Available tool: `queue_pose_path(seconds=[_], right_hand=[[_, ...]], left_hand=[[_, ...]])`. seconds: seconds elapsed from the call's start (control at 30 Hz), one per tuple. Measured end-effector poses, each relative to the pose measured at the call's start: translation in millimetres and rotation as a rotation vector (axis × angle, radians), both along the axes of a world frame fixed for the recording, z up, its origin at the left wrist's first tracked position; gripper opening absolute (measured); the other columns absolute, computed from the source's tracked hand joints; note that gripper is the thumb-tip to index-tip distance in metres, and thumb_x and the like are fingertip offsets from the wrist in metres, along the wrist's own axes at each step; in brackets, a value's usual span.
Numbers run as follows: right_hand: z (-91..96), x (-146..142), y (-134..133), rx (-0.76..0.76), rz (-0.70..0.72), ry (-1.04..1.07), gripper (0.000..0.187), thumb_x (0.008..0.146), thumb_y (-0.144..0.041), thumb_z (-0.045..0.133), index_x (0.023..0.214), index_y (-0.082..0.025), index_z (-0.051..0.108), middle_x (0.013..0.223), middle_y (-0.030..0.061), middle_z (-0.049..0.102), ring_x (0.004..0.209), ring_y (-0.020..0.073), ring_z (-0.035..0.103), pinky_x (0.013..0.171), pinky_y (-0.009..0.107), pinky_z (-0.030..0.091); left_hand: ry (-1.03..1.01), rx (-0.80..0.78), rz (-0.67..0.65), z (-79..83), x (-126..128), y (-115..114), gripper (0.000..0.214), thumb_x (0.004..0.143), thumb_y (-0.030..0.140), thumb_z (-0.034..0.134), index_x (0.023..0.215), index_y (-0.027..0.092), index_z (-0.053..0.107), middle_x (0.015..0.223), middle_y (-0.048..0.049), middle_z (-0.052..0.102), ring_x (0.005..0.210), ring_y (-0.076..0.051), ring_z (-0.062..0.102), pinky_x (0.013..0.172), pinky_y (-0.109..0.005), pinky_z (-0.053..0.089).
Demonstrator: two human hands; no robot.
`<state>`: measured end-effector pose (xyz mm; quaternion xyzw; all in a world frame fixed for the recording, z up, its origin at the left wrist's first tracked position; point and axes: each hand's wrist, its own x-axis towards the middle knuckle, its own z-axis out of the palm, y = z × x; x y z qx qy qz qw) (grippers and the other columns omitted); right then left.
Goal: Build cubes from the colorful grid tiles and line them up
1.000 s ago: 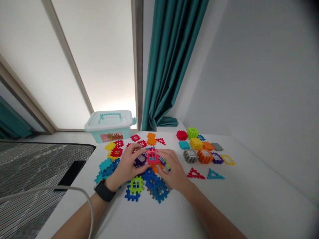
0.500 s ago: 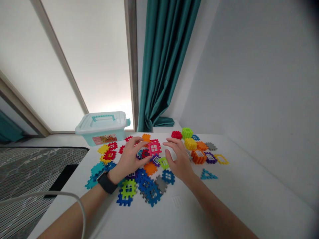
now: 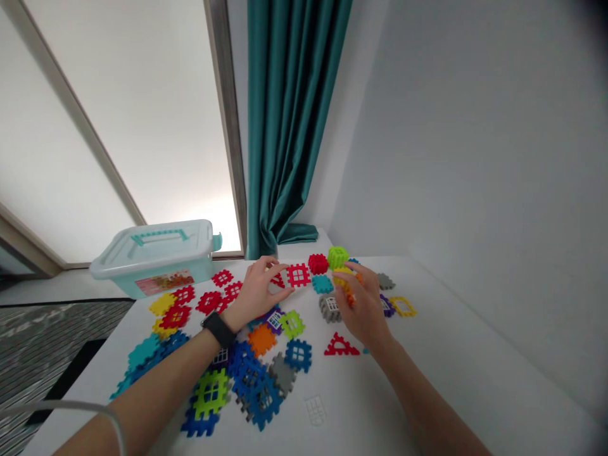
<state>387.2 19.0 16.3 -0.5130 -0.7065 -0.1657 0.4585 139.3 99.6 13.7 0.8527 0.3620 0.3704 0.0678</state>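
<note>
My left hand [image 3: 256,291] pinches a flat pink-red lattice tile [image 3: 298,275] by its left edge and holds it just above the white table [image 3: 451,354]. A black watch [image 3: 219,329] is on that wrist. My right hand [image 3: 363,304] reaches over the built cubes at the right, its fingers curled over an orange cube [image 3: 350,286] and beside a grey window cube [image 3: 329,307]; whether it grips one is hidden. A red cube [image 3: 318,263], a lime cube [image 3: 337,256] and a teal piece [image 3: 322,284] lie just beyond.
Several loose flat tiles, blue, lime, orange, grey, red and yellow, lie spread under my left arm [image 3: 256,373]. A red triangle [image 3: 341,346] sits near my right wrist. A pale teal lidded box [image 3: 156,256] stands at the back left. A teal curtain [image 3: 289,126] hangs behind.
My left hand has lifted the pink-red tile away from the pile and carried it toward the far side. My right hand let go and moved right to the cubes. The view swung right.
</note>
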Motion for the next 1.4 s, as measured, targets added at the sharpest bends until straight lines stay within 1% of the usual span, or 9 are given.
queue_pose_path(seconds=[0.2, 0.47, 0.7, 0.83, 0.97, 1.1, 1.27, 1.4], right_hand=[[-8.6, 14, 1, 0.012, -0.061, 0.029, 0.025, 0.092, -0.016, 0.053, 0.114, -0.026, 0.062, 0.130, 0.0115, 0.052, 0.120, 0.0301, 0.051, 0.103, 0.056, 0.043], [-10.5, 24, 5, -0.037, -0.116, 0.074, 0.029, 0.090, -0.014, 0.052, 0.115, -0.025, 0.062, 0.130, 0.0121, 0.052, 0.120, 0.0304, 0.050, 0.102, 0.056, 0.043], [-9.1, 27, 4, -0.044, -0.139, 0.072, 0.030, 0.091, -0.013, 0.051, 0.117, -0.026, 0.060, 0.129, 0.0126, 0.052, 0.121, 0.0311, 0.050, 0.102, 0.057, 0.043], [-8.7, 27, 4, -0.052, -0.126, 0.082, 0.031, 0.091, -0.013, 0.052, 0.117, -0.026, 0.061, 0.130, 0.0126, 0.052, 0.121, 0.0313, 0.050, 0.102, 0.057, 0.044], [-8.7, 26, 3, -0.052, -0.136, 0.081, 0.032, 0.090, -0.013, 0.052, 0.118, -0.027, 0.060, 0.130, 0.0121, 0.052, 0.121, 0.0315, 0.050, 0.101, 0.057, 0.045], [-9.2, 27, 3, -0.049, -0.149, 0.059, 0.031, 0.090, -0.014, 0.052, 0.117, -0.027, 0.060, 0.130, 0.0121, 0.051, 0.121, 0.0317, 0.050, 0.101, 0.057, 0.046], [-7.9, 26, 2, -0.062, -0.143, 0.072, 0.032, 0.090, -0.012, 0.051, 0.117, -0.027, 0.059, 0.130, 0.0122, 0.051, 0.121, 0.0317, 0.050, 0.101, 0.057, 0.046], [-6.5, 24, 1, -0.078, -0.148, 0.091, 0.030, 0.091, -0.013, 0.051, 0.116, -0.027, 0.060, 0.131, 0.0124, 0.051, 0.122, 0.0321, 0.049, 0.101, 0.058, 0.045]], left_hand=[[-0.039, -0.004, 0.061, -9.6, 29, 31, 0.039, 0.085, 0.040, 0.073, 0.120, 0.025, 0.066, 0.118, -0.0082, 0.056, 0.110, -0.028, 0.056, 0.099, -0.048, 0.047], [-0.065, -0.100, 0.054, -21.4, 69, 59, 0.037, 0.086, 0.045, 0.071, 0.116, 0.024, 0.068, 0.114, -0.0071, 0.055, 0.112, -0.027, 0.056, 0.101, -0.048, 0.047], [-0.076, -0.186, 0.051, -27.2, 88, 80, 0.037, 0.086, 0.043, 0.070, 0.117, 0.023, 0.068, 0.115, -0.0082, 0.055, 0.112, -0.028, 0.054, 0.103, -0.049, 0.045], [-0.055, -0.212, 0.045, -32.6, 93, 85, 0.036, 0.085, 0.042, 0.070, 0.116, 0.025, 0.068, 0.115, -0.0071, 0.055, 0.111, -0.027, 0.054, 0.103, -0.048, 0.044], [-0.038, -0.251, 0.073, -35.7, 95, 85, 0.036, 0.085, 0.044, 0.070, 0.117, 0.026, 0.068, 0.117, -0.0073, 0.054, 0.113, -0.028, 0.053, 0.101, -0.050, 0.046], [-0.009, -0.281, 0.076, -34.1, 97, 85, 0.038, 0.085, 0.048, 0.069, 0.117, 0.027, 0.068, 0.120, -0.0077, 0.054, 0.117, -0.031, 0.051, 0.100, -0.054, 0.045], [0.034, -0.303, 0.085, -32.2, 100, 87, 0.039, 0.084, 0.049, 0.070, 0.118, 0.029, 0.068, 0.122, -0.0075, 0.054, 0.118, -0.032, 0.050, 0.097, -0.054, 0.045], [0.041, -0.307, 0.093, -32.2, 100, 87, 0.038, 0.084, 0.049, 0.070, 0.117, 0.030, 0.068, 0.121, -0.0076, 0.054, 0.119, -0.033, 0.050, 0.098, -0.056, 0.045]])
